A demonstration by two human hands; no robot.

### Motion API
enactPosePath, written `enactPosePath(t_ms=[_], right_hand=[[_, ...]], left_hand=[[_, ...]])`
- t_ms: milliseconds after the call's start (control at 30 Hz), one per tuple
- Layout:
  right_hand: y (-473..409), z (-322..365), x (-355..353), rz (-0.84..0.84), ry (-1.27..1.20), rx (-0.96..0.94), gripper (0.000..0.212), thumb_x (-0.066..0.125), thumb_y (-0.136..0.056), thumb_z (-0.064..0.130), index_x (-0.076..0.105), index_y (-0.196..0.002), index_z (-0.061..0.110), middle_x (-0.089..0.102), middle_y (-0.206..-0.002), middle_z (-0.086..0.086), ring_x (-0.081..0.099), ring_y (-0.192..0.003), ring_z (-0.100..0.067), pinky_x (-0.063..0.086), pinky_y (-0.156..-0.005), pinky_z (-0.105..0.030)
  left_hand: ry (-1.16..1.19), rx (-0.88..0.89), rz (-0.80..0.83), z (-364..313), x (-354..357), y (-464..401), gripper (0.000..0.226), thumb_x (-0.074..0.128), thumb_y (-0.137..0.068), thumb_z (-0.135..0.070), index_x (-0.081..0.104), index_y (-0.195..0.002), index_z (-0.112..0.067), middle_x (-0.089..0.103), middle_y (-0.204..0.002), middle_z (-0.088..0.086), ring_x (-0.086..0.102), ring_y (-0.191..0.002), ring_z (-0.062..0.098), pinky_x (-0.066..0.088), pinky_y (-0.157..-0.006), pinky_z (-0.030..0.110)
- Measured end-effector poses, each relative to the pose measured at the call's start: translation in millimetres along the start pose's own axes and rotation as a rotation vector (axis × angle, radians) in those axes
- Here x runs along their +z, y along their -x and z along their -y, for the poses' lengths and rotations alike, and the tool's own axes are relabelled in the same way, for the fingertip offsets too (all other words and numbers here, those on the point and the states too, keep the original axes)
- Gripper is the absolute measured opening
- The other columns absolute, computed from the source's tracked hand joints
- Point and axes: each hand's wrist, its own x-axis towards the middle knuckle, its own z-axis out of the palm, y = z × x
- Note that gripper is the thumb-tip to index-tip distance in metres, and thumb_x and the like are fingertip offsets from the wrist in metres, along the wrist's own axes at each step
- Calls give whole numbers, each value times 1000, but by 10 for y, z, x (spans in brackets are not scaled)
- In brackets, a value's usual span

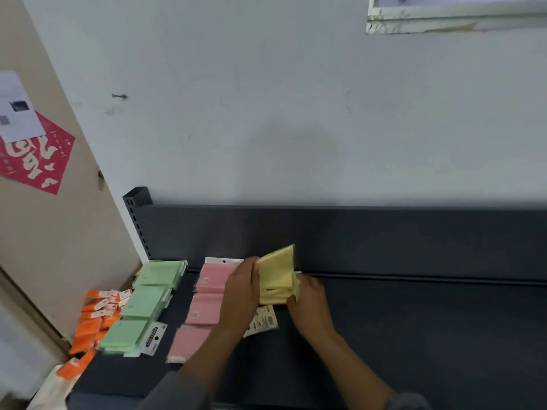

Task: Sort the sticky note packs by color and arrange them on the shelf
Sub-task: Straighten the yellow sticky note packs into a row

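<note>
Yellow sticky note packs point(276, 276) sit bunched between both hands, just right of the pink row point(204, 303), which serves as the landmark here. The bunch is fanned: its top pack tilts up toward the shelf's back panel point(384, 235), the lower packs lie nearly flat, and the long axis runs from the shelf's front toward that panel. The left hand point(241, 294) covers the pink row's right edge, fingers curled against the bunch's left side; the right hand point(306, 300) closes on the opposite side, thumb and fingers pinching the lower packs. Both hands touch the bunch, so neither is nearer. A barcoded header card point(262, 321) pokes out beneath them, on the side toward the person.

Left of the pink row lies the green row point(145, 306), three overlapping stacks running front to back. Further left still, off the shelf's end, orange packs point(94, 321) lie in a loose heap.

The packs look like thin, glossy plastic sleeves over square paper pads, with white punched hang tabs; such sleeves probably slide on each other. The dark shelf deck point(414, 335) is smooth matte metal, bare to the pink row's right, so the likely need is to square the fan and lay it down parallel to the pink row.
</note>
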Motion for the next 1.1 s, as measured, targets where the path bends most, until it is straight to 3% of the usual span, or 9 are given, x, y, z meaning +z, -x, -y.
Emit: enactPosePath(t_ms=[67,133,200,333,533,700,800,967,1100], right_hand=[[-42,17,7,4,-7,-7,20,52,-86,6,55,-102,18,58,-106,-1,53,-100,-20,51,-81,-33],[-78,41,5,9,-51,-10,20,50,-84,4,54,-94,21,60,-98,-1,55,-94,-20,51,-75,-32],[-93,59,-15,18,-90,-1,25,54,-86,5,58,-106,20,59,-99,2,55,-95,-19,52,-78,-33],[-140,32,-42,25,-147,69,31,65,-92,16,58,-122,19,61,-102,3,57,-102,-19,54,-85,-36],[-242,54,39,13,-165,169,42,71,-89,37,60,-124,16,69,-101,-3,61,-101,-24,55,-83,-37],[-319,45,80,19,-181,242,52,75,-87,37,58,-129,12,71,-97,-5,63,-101,-23,54,-81,-32],[-393,83,73,58,-190,305,41,75,-87,30,64,-120,9,71,-107,-8,65,-101,-22,49,-77,-25],[-488,261,135,101,14,346,47,71,-82,57,63,-99,15,66,-103,-6,53,-106,-29,49,-77,-36],[-551,285,162,129,15,404,49,78,-75,53,64,-105,17,66,-113,-8,54,-113,-32,49,-93,-44]], left_hand=[[58,-47,-33,25,44,-1,22,41,-108,-25,62,-102,-30,66,-87,-13,63,-82,2,47,-70,15],[151,-190,-89,78,80,-19,22,43,-106,-20,62,-99,-30,68,-87,-9,67,-81,7,56,-72,28],[219,-342,-116,186,113,-46,23,44,-104,-16,63,-98,-27,69,-88,-5,70,-84,19,60,-74,43],[338,-497,-178,293,86,-40,25,44,-104,-10,63,-109,-26,69,-98,-1,69,-92,24,60,-81,49],[285,-412,-222,270,-29,-52,28,41,-105,-10,64,-101,-25,64,-97,-8,61,-98,19,49,-80,34],[277,-386,-290,347,-54,-63,25,39,-106,-15,63,-110,-20,64,-107,-1,60,-103,19,51,-89,42],[301,-375,-356,400,-100,-74,25,38,-107,-18,62,-109,-24,63,-106,-7,60,-101,14,54,-85,43],[281,-386,-419,302,-166,-50,24,38,-106,-13,59,-109,-25,59,-109,-3,56,-101,13,45,-66,12],[270,-368,-419,350,-185,-46,23,40,-107,-15,60,-109,-27,61,-109,-5,57,-103,12,48,-81,30]])
